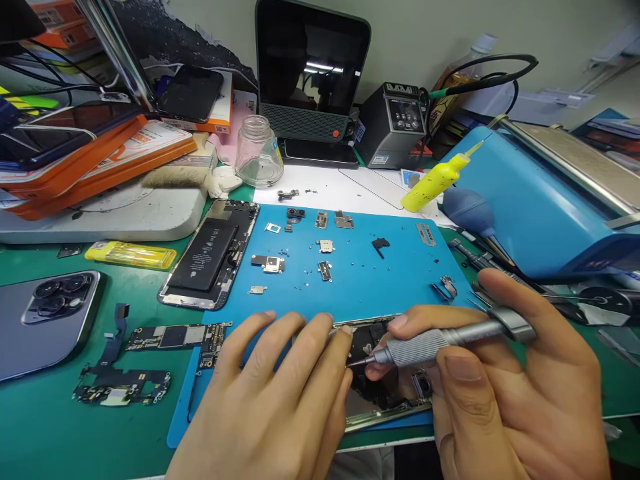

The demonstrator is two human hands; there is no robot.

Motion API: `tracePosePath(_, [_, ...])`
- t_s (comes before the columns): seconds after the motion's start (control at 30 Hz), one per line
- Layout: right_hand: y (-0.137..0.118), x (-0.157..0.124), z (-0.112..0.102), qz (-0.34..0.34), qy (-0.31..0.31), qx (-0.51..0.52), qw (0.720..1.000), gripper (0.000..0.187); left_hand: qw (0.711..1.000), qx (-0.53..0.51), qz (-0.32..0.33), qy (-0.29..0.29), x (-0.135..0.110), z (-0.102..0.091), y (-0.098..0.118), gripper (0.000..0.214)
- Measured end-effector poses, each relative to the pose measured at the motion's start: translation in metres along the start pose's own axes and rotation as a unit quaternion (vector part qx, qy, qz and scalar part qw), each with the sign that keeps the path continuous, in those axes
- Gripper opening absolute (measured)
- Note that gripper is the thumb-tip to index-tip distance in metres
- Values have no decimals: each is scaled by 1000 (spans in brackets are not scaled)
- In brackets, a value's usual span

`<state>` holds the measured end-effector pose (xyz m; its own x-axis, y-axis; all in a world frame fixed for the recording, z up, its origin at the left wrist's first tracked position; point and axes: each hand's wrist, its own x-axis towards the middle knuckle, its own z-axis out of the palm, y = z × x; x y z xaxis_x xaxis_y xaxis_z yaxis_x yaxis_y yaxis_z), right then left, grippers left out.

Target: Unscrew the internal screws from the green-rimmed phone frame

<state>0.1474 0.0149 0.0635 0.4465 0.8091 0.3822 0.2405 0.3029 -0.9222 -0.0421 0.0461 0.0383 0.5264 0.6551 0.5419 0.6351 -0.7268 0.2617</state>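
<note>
My right hand [505, 393] grips a grey metal screwdriver [440, 341], its tip pointing left into an opened phone frame [385, 393] at the near edge of the blue mat [360, 280]. My left hand [270, 400] lies over the frame's left end, fingers stretched out and pressing it down. Both hands hide much of the frame. Small metal brackets and screws [323, 247] are spread over the mat.
A second open phone with a black battery [210, 257] lies at the mat's left edge, a logic board [175, 337] and flex cable [117, 383] beside it. A phone back [45, 320] sits far left. A yellow bottle [437, 180], blue machine [530, 200], glass jar [257, 153] and soldering station [395, 123] stand behind.
</note>
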Motion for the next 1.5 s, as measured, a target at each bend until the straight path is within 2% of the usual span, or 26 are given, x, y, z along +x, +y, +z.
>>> tracePosePath(0.2, [1, 4, 4, -18, 25, -3, 1000, 45, 1000, -3, -5, -2, 0, 0, 0, 33])
tracePosePath(0.47, [1, 3, 0, -25, 15, -8, 1000, 46, 1000, -3, -6, -3, 1, 0, 0, 33])
tracePosePath(0.73, [-2, 4, 6, -29, 45, -25, 998, 44, 1000, 3, -16, 4, 1, 2, 2, 33])
tracePosePath(1.33, [-3, -1, 5, 40, 76, -35, 996, 42, 1000, 6, 7, -11, 2, 0, -1, 33])
tracePosePath(1.5, [-1, 5, 7, -20, 78, -34, 996, 45, 1000, 2, -11, 7, 2, 2, 3, 35])
